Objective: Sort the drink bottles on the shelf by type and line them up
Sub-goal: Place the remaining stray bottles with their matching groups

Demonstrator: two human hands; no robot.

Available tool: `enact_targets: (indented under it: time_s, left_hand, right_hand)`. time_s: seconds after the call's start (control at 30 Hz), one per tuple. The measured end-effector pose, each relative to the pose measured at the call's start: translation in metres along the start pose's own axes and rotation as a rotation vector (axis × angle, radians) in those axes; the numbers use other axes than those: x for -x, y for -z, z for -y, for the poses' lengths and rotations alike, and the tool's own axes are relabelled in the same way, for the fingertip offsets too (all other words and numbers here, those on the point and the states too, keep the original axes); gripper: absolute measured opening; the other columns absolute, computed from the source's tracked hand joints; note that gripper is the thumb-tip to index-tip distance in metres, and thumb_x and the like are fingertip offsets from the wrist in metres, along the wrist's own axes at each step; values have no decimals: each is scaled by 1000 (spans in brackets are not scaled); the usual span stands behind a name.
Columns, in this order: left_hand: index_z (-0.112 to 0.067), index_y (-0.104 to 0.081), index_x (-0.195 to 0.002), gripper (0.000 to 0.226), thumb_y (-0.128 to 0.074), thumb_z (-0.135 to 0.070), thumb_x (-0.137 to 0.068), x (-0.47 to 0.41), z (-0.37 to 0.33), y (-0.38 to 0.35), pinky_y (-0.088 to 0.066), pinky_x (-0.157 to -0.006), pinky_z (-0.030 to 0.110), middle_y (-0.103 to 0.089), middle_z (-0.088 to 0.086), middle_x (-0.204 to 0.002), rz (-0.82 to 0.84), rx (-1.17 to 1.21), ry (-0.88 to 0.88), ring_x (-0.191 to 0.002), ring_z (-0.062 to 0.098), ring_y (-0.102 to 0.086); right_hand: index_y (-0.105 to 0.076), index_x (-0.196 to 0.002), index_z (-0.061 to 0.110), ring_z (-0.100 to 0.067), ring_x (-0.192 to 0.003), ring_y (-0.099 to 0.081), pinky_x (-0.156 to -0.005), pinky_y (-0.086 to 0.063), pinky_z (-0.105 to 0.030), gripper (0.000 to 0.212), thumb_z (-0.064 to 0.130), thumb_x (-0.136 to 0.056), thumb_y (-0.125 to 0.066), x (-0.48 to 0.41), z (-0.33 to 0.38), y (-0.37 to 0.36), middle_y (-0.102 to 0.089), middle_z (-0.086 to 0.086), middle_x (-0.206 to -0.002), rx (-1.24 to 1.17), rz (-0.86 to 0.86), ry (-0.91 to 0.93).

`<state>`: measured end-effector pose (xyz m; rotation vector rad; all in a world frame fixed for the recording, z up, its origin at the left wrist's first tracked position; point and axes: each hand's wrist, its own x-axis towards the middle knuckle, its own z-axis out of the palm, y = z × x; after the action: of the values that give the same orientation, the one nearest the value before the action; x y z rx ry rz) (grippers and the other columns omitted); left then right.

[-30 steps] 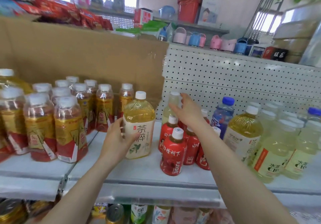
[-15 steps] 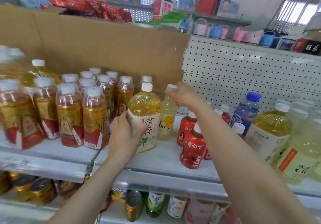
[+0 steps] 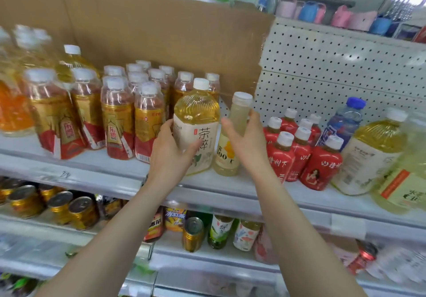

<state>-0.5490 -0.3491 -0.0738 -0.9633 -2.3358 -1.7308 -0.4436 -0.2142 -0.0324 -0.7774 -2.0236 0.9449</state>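
A large yellow tea bottle (image 3: 196, 112) with a cream label stands mid-shelf, and my left hand (image 3: 168, 156) grips its lower left side, thumb across the label. Touching it on the right is a slim pale lemon drink bottle (image 3: 227, 158) with a white cap, standing on the shelf (image 3: 230, 188). My right hand (image 3: 249, 144) wraps around its upper body. Several gold-and-red bottles (image 3: 117, 121) stand in rows to the left. To the right is a cluster of small red bottles (image 3: 320, 165).
Behind the red bottles is a blue-capped water bottle (image 3: 345, 121); further right stand another large yellow bottle (image 3: 373, 149) and pale bottles (image 3: 405, 181). Cardboard (image 3: 161, 31) and pegboard (image 3: 334, 70) back the shelf. Cans (image 3: 69, 209) and bottles fill the lower shelf.
My right hand has carried the slim pale bottle from behind the red bottles leftward, set it beside the tea bottle, and slid from its cap to its body. My left hand stays on the tea bottle.
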Motion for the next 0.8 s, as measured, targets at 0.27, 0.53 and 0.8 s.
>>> enact_targets:
  time_s: [0.27, 0.53, 0.8]
  left_hand:
    - [-26, -27, -149, 102, -81, -49, -66, 4, 6, -1, -45, -105, 46, -45, -4, -144, 47, 38, -16, -132, 16, -44]
    - [-30, -44, -140, 87, -85, -45, -66, 2, -2, 11, -51, -98, 45, -60, -10, -131, 35, 145, 1, -119, 11, -56]
    - [-30, -50, -136, 86, -88, -41, -60, 57, -62, 0, -55, -92, 39, -64, -13, -122, 92, 361, -46, -113, 4, -60]
  right_hand:
    - [-43, -138, 25, -14, -108, -63, -95, -53, -45, 67, 54, -84, -69, 31, -25, -23, -62, 7, -121, -51, -119, -73]
    - [-49, -120, 37, 6, -95, -61, -90, -52, -29, 42, 49, -87, -71, 64, -6, 18, -63, 23, -103, -126, -137, -7]
    - [-61, -118, 31, 4, -96, -67, -86, -58, -31, 40, 47, -85, -75, 107, -11, 95, -71, 15, -106, -246, -208, -24]
